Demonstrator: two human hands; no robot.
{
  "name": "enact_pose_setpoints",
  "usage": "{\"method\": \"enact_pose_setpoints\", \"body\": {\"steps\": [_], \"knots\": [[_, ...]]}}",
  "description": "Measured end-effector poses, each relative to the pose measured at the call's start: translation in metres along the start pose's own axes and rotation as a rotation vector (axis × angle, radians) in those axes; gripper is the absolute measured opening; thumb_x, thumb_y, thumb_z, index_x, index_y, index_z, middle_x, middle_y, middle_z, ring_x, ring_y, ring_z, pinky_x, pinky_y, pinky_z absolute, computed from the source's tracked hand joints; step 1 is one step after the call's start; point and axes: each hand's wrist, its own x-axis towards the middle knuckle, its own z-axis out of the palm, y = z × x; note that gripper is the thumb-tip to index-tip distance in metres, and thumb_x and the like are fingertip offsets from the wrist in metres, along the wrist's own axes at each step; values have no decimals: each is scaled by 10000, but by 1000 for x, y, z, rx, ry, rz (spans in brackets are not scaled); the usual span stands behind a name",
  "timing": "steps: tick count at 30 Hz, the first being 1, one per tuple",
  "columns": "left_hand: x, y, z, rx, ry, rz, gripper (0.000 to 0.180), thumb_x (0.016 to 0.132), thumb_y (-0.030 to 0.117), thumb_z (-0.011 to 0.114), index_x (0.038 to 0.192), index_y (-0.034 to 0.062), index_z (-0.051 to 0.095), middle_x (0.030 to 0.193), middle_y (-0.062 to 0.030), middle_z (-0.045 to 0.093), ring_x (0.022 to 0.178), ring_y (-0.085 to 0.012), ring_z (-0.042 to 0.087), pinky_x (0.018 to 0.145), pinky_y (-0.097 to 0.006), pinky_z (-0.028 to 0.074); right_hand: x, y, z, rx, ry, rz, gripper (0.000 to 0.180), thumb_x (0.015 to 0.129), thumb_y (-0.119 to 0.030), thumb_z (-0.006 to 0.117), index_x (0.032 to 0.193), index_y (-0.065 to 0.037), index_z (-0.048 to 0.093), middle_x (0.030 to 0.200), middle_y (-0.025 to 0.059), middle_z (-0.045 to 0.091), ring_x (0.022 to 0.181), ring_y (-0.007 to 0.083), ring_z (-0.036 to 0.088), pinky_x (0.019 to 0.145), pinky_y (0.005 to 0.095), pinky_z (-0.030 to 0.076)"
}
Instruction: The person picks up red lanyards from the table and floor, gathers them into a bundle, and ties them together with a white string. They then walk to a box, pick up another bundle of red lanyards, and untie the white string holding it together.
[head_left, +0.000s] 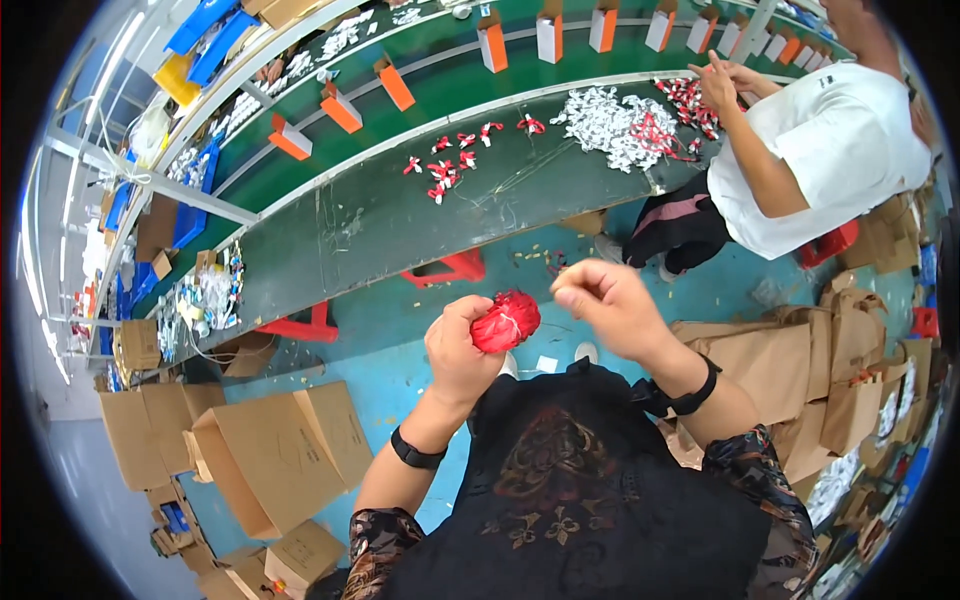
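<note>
My left hand [463,345] is closed around a shiny red bundle [505,322], with a thin pale band or string across it. The bundle looks like many thin red strands or strips, but its exact kind cannot be made out. To the right of the bundle, apart from it, my right hand [607,305] is raised with thumb and forefinger pinched together. Whatever lies between those fingertips is too small to tell. Both hands are in the air in front of my body, short of the dark workbench [370,245].
Small red-and-white pieces [450,170] lie scattered on the bench, near a heap of white pieces [610,130]. A co-worker in a white shirt [830,150] stands at the right. Orange-and-white boxes [550,35] line the conveyor behind. Cardboard boxes [270,460] and red stools [450,268] stand below.
</note>
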Motion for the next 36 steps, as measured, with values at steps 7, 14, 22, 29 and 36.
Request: {"method": "enact_pose_setpoints", "body": {"steps": [7,14,22,29,36], "knots": [[16,-19,-18,20,1,157,434,639,68,825,1000,41,586,771,-87,646,622,-273,630,570,-356,499,8,0,50,-243,-70,39,196,855,-139,748,957,15,681,823,23,687,704,53,582,630,230,486],[9,-32,-22,132,-112,328,404,701,76,808,1036,40,584,734,-53,634,577,-219,602,525,-331,459,23,25,46,443,-337,543,101,903,-178,666,864,-90,635,713,-52,552,596,43,442,525,224,343],[-5,-44,2,118,-188,424,318,713,81,765,1018,70,675,620,-1,541,539,-173,553,495,-313,405,13,23,33,522,-527,878,355,1007,-384,521,731,-182,425,599,-80,361,529,50,302,525,255,251],[-17,-19,-2,-225,-561,24,615,653,67,750,1250,72,603,1081,-130,608,907,-305,649,785,-354,543,-8,29,23,613,-273,976,211,1019,-271,509,847,-149,510,610,-68,407,516,55,353,508,242,281],[-27,-12,-11,-1057,-923,-503,499,766,51,704,1248,67,574,1031,-55,681,982,-124,622,862,-326,504,-28,26,39,834,-215,911,213,1022,-310,499,1028,-107,564,629,-43,448,528,82,381,554,264,341]]}}
